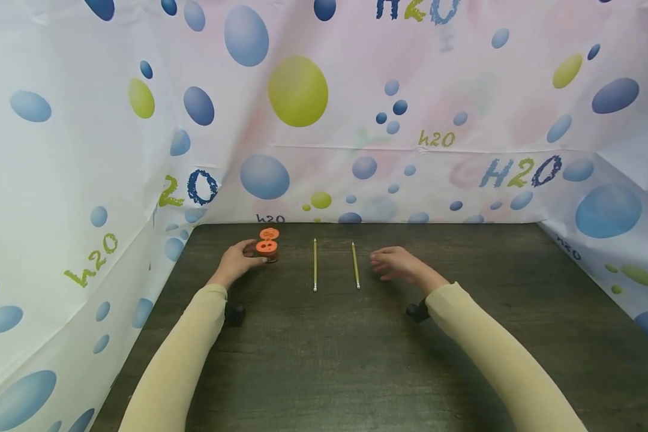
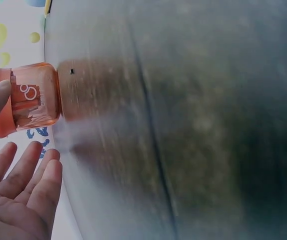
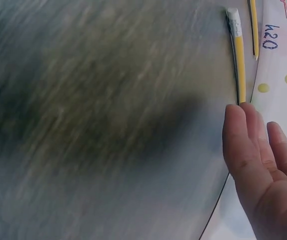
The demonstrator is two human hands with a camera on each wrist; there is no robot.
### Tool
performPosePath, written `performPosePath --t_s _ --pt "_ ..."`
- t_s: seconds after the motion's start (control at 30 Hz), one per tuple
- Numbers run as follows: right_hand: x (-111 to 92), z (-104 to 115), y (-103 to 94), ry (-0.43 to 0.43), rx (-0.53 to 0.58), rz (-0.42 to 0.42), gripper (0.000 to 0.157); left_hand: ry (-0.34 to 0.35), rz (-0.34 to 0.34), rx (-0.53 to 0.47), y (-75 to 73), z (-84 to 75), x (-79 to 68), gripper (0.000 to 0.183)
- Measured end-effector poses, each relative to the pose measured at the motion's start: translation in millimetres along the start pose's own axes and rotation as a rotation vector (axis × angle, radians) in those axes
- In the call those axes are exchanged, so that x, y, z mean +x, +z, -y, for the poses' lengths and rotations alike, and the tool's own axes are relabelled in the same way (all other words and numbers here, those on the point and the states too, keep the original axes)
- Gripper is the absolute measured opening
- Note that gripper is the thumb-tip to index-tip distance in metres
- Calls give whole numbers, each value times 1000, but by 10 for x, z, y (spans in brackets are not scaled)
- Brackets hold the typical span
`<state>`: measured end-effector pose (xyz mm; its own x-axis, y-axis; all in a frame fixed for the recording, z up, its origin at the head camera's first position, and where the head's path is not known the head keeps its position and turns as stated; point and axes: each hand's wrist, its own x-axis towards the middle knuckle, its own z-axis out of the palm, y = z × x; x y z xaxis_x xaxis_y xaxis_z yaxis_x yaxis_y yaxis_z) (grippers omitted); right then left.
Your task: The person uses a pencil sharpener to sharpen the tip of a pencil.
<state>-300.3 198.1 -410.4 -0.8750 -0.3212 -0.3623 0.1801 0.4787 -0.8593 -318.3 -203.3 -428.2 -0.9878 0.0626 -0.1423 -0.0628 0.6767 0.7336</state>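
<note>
An orange pencil sharpener (image 1: pixel 267 247) with two holes and a see-through body stands upright on the table, its round lid flipped up. My left hand (image 1: pixel 236 263) is beside it. In the left wrist view the thumb lies over the rim of the sharpener (image 2: pixel 36 100), while the other fingers (image 2: pixel 43 187) are spread apart from it. Two yellow pencils lie to the right, a left pencil (image 1: pixel 315 264) and a right pencil (image 1: pixel 356 267), erasers toward me. Close to the right pencil, my right hand (image 1: pixel 402 264) hovers with relaxed fingers, holding nothing.
The dark wooden table (image 1: pixel 313 360) reaches back to a white sheet (image 1: pixel 356 198) printed with bubbles and lettering. That sheet also rises along the left and right sides. Dark wrist cameras sit under both sleeves.
</note>
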Motion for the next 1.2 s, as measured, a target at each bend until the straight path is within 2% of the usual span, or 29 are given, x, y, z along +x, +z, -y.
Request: performPosePath --t_s 0.3,0.77,1.0,1.2 --pt "101 -7 45 30 67 39 55 -20 -5 -15 34 8 102 73" --pt "181 21 85 67 119 38 59 3 12 -31 56 9 116 75" --pt "216 31 117 68 99 44 61 19 25 33 57 19 137 74" --pt "251 49 124 79 87 32 59 28 28 32 46 -9 141 71"
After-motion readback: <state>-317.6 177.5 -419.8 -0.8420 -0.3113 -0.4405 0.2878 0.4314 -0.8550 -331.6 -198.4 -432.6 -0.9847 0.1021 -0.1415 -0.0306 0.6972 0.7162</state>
